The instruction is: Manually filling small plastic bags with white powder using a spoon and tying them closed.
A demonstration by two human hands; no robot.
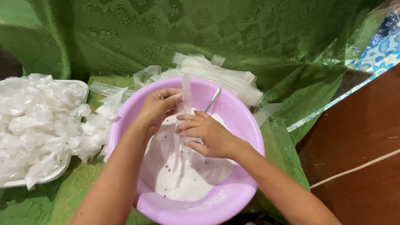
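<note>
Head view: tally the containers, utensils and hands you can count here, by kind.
Lilac basin: 1
White tray heaped with tied bags: 1
Metal spoon handle: 1
Hands, left hand and right hand, on one clear bag: 2
Total: 5

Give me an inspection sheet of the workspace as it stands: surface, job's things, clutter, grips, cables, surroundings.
Surface: green lace cloth covers the work area and rises behind it.
Job's things: lilac basin holds a pale pinkish liquid with dark specks; a metal utensil handle leans on its far rim; a narrow clear plastic bag stands upright over the liquid.
Clutter: white tray heaped with filled, tied bags on the left; stack of empty long bags behind the basin.
Grips: left hand pinches the bag near its top; right hand wraps its lower part.
Cables: one pale cord crosses the brown surface at right.
Surroundings: blue floral fabric at upper right.
</note>
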